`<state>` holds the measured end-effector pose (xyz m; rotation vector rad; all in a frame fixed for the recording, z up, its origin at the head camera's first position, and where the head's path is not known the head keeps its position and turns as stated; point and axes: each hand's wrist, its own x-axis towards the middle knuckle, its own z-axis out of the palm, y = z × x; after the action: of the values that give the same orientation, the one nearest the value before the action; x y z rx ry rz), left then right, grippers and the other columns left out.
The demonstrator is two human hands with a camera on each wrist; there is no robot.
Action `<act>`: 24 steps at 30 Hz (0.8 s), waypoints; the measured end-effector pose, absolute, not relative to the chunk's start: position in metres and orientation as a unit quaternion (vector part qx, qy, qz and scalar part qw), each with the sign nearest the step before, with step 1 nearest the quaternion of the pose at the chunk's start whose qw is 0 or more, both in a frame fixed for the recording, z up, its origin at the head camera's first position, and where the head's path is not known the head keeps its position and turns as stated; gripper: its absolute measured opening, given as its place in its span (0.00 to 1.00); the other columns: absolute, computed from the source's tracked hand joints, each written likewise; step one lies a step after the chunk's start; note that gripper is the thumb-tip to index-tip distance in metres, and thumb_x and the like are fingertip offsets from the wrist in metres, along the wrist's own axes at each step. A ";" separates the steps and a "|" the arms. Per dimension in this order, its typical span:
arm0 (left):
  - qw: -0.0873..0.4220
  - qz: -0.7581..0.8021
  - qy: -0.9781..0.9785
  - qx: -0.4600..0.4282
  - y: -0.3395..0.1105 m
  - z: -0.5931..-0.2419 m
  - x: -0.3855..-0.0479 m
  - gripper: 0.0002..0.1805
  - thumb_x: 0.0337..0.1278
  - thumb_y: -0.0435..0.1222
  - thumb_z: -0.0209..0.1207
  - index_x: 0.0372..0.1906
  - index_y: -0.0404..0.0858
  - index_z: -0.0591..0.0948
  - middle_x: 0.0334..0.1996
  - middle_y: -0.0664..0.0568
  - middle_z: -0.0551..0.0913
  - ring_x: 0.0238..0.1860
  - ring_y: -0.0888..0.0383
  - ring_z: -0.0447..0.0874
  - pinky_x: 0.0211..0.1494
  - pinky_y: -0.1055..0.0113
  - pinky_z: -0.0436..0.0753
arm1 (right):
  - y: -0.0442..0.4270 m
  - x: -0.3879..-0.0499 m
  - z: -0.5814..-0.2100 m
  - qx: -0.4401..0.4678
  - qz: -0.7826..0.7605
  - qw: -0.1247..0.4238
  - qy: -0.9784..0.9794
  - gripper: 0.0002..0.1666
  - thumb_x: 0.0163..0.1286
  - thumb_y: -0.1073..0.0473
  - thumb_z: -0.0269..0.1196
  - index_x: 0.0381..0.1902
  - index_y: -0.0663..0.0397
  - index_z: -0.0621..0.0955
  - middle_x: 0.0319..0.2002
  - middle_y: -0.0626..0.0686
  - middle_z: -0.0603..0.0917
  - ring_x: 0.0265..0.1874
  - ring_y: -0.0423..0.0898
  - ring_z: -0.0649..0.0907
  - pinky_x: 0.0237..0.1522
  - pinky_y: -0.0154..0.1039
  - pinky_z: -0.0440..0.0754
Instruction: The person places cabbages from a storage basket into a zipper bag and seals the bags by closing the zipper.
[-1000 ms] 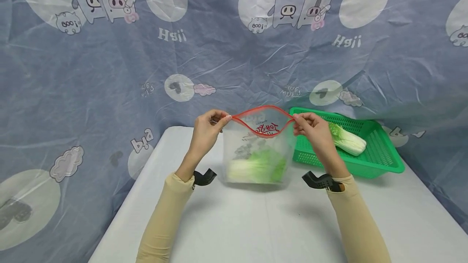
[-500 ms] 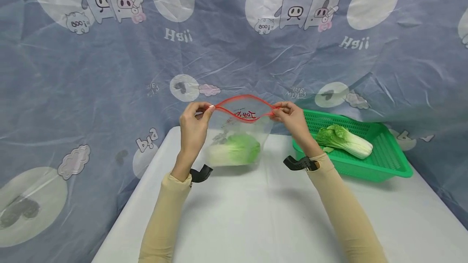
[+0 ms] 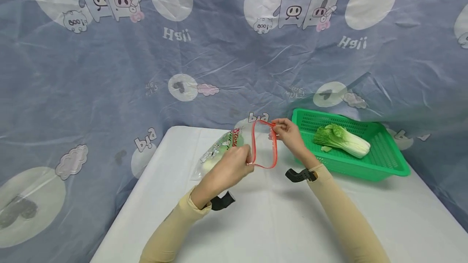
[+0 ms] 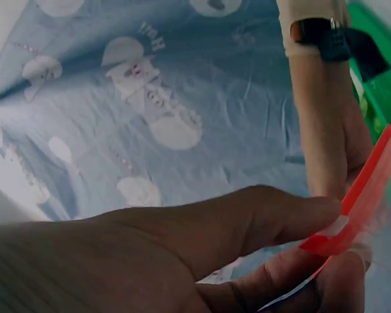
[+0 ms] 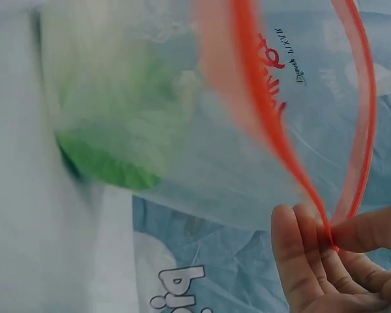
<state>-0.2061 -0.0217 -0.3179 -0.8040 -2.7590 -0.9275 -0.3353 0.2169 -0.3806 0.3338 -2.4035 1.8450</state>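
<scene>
A clear zip bag [image 3: 219, 149] with a red zip rim and printed figures lies tilted over the table, its mouth spread wide and turned to the right. Inside it is a leafy cabbage [image 5: 111, 143], pale at one end and green at the other, blurred through the plastic. My left hand [image 3: 230, 167] pinches the near corner of the red rim [image 4: 358, 202] between thumb and fingers. At the far corner of the mouth, my right hand [image 3: 290, 137] pinches the rim between thumb and forefinger; the right wrist view shows its other fingers extended beside the bag.
To the right stands a green plastic basket [image 3: 387, 153] with another cabbage [image 3: 343, 140] and a torn leaf lying in it. A white table [image 3: 292, 230] carries everything. Behind it hangs a grey-blue printed curtain [image 3: 226, 60].
My left hand has swung down and to the right, turning the bag's mouth from upward to rightward. The bag first shifted left; my right hand then dropped slightly, still pinching the rim.
</scene>
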 end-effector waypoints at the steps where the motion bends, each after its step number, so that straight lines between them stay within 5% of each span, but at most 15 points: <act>1: 0.030 -0.302 -0.912 -0.276 -0.016 -0.321 -0.207 0.08 0.53 0.31 0.63 0.26 0.38 0.74 0.19 0.55 0.73 0.20 0.63 0.68 0.23 0.74 0.69 | 0.221 -0.333 -0.384 0.106 0.602 0.045 -0.790 0.20 0.75 0.59 0.53 0.60 0.63 0.71 0.46 0.63 0.80 0.34 0.40 0.85 0.43 0.42 0.86; 4: -0.013 -0.304 -0.913 -0.273 -0.005 -0.330 -0.215 0.15 0.56 0.42 0.65 0.23 0.40 0.74 0.16 0.57 0.74 0.18 0.63 0.69 0.22 0.73 0.68 | 0.229 -0.324 -0.391 0.101 0.587 0.041 -0.802 0.18 0.74 0.58 0.55 0.57 0.61 0.72 0.46 0.64 0.80 0.34 0.41 0.85 0.40 0.39 0.86; 7: 0.010 -0.331 -0.913 -0.238 0.003 -0.340 -0.229 0.21 0.56 0.51 0.64 0.20 0.42 0.73 0.15 0.57 0.73 0.18 0.62 0.69 0.21 0.71 0.67 | 0.235 -0.315 -0.396 0.103 0.580 0.037 -0.807 0.17 0.73 0.58 0.57 0.54 0.62 0.72 0.46 0.66 0.80 0.34 0.42 0.86 0.39 0.38 0.86; 15: 0.102 -0.442 -0.866 -0.209 0.019 -0.361 -0.253 0.07 0.51 0.32 0.61 0.34 0.39 0.74 0.23 0.54 0.76 0.24 0.62 0.72 0.28 0.71 0.70 | 0.257 -0.298 -0.392 0.120 0.526 0.049 -0.841 0.18 0.71 0.57 0.59 0.53 0.62 0.72 0.46 0.65 0.81 0.39 0.51 0.86 0.39 0.40 0.86; 20: 0.120 -0.452 -0.858 -0.213 0.021 -0.361 -0.252 0.05 0.55 0.30 0.61 0.37 0.38 0.79 0.24 0.53 0.79 0.24 0.62 0.74 0.30 0.71 0.73 | 0.303 -0.298 -0.377 0.098 0.378 0.094 -0.916 0.19 0.71 0.53 0.59 0.53 0.58 0.76 0.47 0.59 0.80 0.45 0.55 0.80 0.43 0.46 0.80; 24: 0.114 -0.450 -0.859 -0.215 0.024 -0.362 -0.252 0.04 0.57 0.30 0.62 0.37 0.37 0.81 0.24 0.52 0.80 0.22 0.63 0.75 0.30 0.70 0.75 | 0.352 -0.306 -0.367 0.055 0.321 0.091 -0.941 0.22 0.71 0.55 0.59 0.55 0.64 0.73 0.51 0.65 0.75 0.50 0.59 0.76 0.48 0.54 0.76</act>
<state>-0.2519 0.0239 -0.3623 -0.6303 -2.5190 -1.3201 -0.3061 0.3518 -0.3672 0.1621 -2.7967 0.9549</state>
